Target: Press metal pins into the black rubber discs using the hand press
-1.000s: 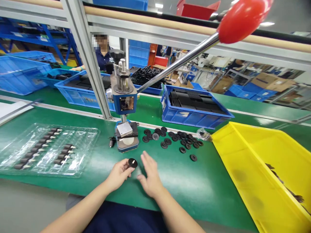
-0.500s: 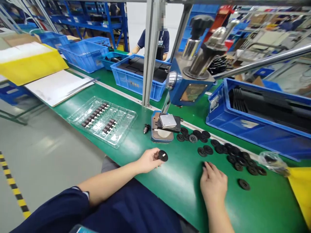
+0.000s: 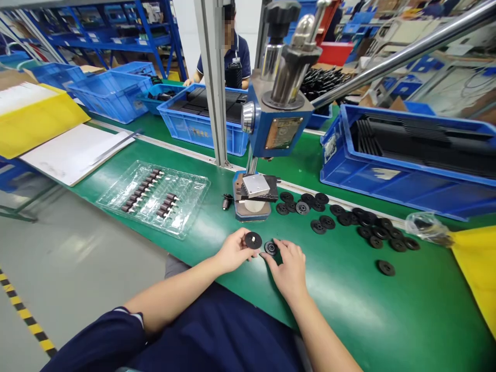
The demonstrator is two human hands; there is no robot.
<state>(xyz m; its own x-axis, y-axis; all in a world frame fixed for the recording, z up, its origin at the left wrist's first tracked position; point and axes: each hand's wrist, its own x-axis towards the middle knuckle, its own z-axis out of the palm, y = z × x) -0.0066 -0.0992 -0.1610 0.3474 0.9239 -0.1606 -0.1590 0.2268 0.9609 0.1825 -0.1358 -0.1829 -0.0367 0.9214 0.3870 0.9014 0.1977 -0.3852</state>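
My left hand (image 3: 234, 251) is closed round a black disc with a white shaft tip (image 3: 253, 239) at its centre; whatever lies beneath the disc is hidden by my fingers. Close to its right, my right hand (image 3: 289, 266) pinches a second black disc (image 3: 271, 248) by its edge, a ring-shaped hub showing on it. The two discs are a small gap apart. Beyond them stands a blue arbor press (image 3: 279, 121), with a silver metal block (image 3: 256, 185) on its base. A small dark part with a pin (image 3: 227, 201) is beside that base.
Loose black discs (image 3: 366, 219) lie in several groups at the right. A clear plastic tray (image 3: 186, 206) with rows of small dark cylinders is at the left. Blue crates (image 3: 411, 183) line the back. A metal post (image 3: 212, 77) rises behind the press, and a co-worker (image 3: 242, 51) sits beyond.
My right hand has moved left from near the loose discs, carrying a black disc to beside my left hand. My left hand still holds its disc. The camera view has shifted slightly.
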